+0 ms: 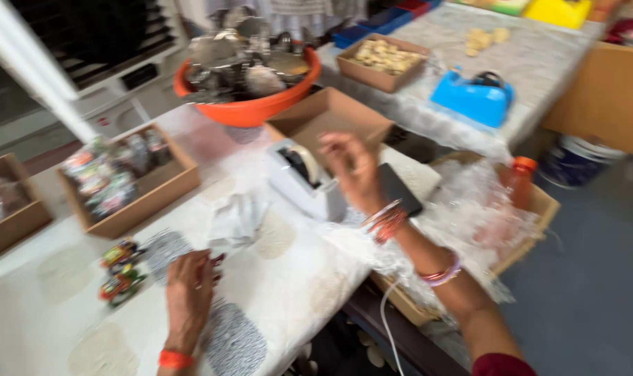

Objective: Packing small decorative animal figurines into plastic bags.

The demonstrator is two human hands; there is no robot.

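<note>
At nine o'clock, a cardboard tray of wrapped sweets (125,182) is sitting on the patterned tablecloth (288,292), and at seven o'clock two small bright wrapped items (121,270) are lying loose just beside your left hand (189,291). That hand is resting on the cloth with its fingers curled narrowly on the lower edge of a crumpled clear packet (236,221), pinning it rather than gripping it; try pressing it flat so it is not sliding when tape comes across. Moving right, the white tape dispenser (304,182) is standing near the centre, with its roll facing you. Your right hand (351,167) is hovering just past the dispenser at one o'clock of it, fingers loosely spread and holding nothing that the blur lets you make out; whether a strip of tape is already on the fingertips, you cannot tell. You are best reaching for the free end at the cutter, pulling level toward the packet, and tearing downward against the blade while the dispenser is staying put. A dark phone (399,188) is lying just under your wrist, so keep your bangles clear of it. At twelve o'clock the orange bowl (250,111) of metal pieces is well apart, and at three o'clock a box of clear plastic wrap (483,216) is sitting beside the table.
</note>
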